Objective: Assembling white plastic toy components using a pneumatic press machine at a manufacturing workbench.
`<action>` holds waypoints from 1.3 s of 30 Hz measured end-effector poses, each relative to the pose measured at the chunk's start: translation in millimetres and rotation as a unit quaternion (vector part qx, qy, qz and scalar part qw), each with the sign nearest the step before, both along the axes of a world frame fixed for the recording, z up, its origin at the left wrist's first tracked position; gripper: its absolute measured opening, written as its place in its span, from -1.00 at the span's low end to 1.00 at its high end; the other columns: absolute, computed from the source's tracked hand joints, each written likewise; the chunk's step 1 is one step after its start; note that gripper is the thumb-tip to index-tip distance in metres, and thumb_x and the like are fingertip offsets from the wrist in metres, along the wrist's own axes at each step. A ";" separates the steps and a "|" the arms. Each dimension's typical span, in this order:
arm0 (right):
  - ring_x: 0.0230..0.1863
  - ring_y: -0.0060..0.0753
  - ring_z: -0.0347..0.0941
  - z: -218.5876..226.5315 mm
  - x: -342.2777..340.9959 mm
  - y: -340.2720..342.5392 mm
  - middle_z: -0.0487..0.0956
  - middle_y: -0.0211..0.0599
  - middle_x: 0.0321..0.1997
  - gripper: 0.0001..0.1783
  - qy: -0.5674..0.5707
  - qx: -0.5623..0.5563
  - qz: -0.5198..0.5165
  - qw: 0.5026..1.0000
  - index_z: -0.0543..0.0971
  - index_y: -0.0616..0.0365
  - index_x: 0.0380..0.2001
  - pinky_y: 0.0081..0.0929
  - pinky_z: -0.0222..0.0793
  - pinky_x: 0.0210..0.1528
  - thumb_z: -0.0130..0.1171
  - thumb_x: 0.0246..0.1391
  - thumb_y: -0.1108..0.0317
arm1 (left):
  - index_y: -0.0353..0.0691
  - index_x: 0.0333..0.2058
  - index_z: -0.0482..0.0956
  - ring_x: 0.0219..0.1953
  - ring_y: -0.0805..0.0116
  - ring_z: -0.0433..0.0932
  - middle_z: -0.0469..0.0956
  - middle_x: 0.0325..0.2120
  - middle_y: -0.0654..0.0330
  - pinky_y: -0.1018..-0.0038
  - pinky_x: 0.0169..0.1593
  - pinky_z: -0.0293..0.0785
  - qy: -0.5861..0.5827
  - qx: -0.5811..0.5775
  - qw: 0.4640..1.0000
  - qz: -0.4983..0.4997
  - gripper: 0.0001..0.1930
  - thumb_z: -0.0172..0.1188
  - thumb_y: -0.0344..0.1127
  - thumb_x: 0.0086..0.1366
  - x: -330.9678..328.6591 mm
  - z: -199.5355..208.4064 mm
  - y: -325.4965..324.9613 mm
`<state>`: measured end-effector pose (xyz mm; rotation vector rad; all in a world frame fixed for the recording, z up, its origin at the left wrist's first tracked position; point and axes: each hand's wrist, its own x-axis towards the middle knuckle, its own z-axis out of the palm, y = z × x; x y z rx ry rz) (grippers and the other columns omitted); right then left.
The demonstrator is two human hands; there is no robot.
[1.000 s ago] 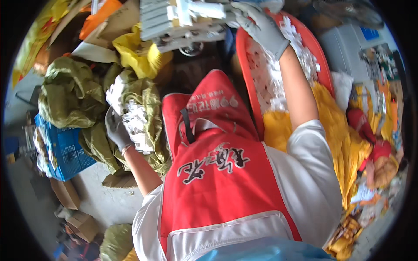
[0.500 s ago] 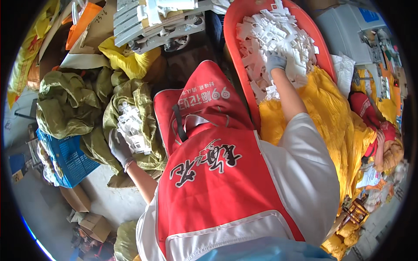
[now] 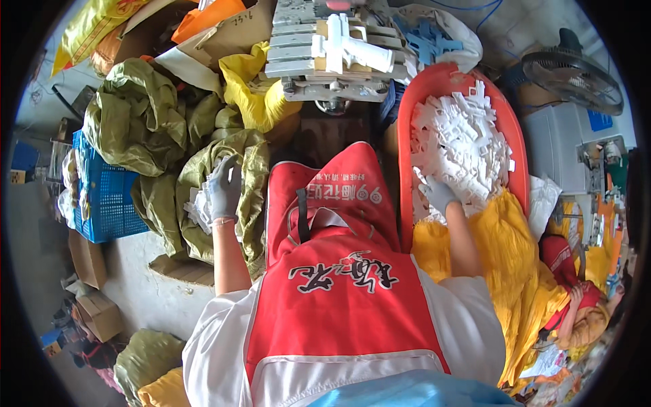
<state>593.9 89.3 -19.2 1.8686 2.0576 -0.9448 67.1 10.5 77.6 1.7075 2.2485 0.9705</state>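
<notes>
The white pieces point(image 3: 464, 139) lay heaped in the red tub point(image 3: 521, 159), on the person's right, with a smaller white heap point(image 3: 199, 207) in the mouth of the green sack point(image 3: 255, 154) on the left. They looked like thin, stiff plastic: light, I judged, a little slick against a glove, and likelier to snag on one another than to break. A narrow bar or outer edge seemed the best place to pinch one, lifting it clear of its neighbours.

The right hand point(image 3: 439, 194), in a grey glove, was at the near edge of the pile, thumb apart from the fingers; whether a piece sat between them I could not tell. The left hand point(image 3: 224, 190), also gloved, was over the sack's opening beside the smaller heap, its fingertips pointing away from the body; its grip could not be read either, as the back of the hand covered the palm.

The yellow cloth point(image 3: 510, 234) hid the tub's near end, and the sack's folds concealed how deep its contents went.
</notes>
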 end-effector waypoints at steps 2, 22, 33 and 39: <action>-0.17 0.24 0.41 -14.7 10.1 -16.1 0.51 0.13 -0.25 -0.62 0.109 0.082 -0.085 0.987 0.38 0.08 -0.05 -0.06 0.33 -0.20 -0.14 0.24 0.05 | -0.27 -0.12 0.53 -0.08 0.07 0.51 0.56 -0.17 0.03 0.33 0.02 0.38 -0.027 -0.001 0.999 -0.039 -0.73 0.08 -0.27 0.26 4.7 8.1 16.0; -0.08 -0.61 0.41 59.6 -48.3 -41.6 0.47 -0.46 -0.09 -0.61 0.599 0.077 -0.325 0.728 0.34 0.17 0.10 -0.62 0.34 -0.06 -0.09 0.28 0.23 | -0.21 0.00 0.45 0.02 0.01 0.42 0.47 -0.04 0.02 0.28 0.07 0.35 0.105 0.185 0.938 -0.274 -0.55 0.23 -0.26 0.11 88.7 132.5 181.4; -0.31 -0.54 0.40 85.7 -54.2 -16.5 0.52 -0.40 -0.24 -0.51 0.616 0.144 -0.292 0.718 0.41 0.15 0.02 -0.58 0.31 -0.23 -0.19 0.28 -0.01 | -0.18 -0.09 0.49 -0.30 0.02 0.58 0.60 -0.37 0.02 0.28 -0.21 0.49 -0.042 0.090 0.938 -0.333 -0.60 0.23 -0.38 0.02 97.1 142.0 204.5; 0.04 -0.55 0.34 169.6 -101.5 53.5 0.41 -0.33 0.08 -0.57 0.555 0.285 -0.147 0.768 0.32 0.20 0.15 -0.56 0.24 0.09 -0.06 0.25 0.30 | -0.21 -0.15 0.54 -0.15 0.06 0.53 0.55 -0.18 0.04 0.33 -0.11 0.48 -0.001 0.191 0.945 -0.266 -0.65 0.28 -0.35 0.03 77.7 123.0 163.5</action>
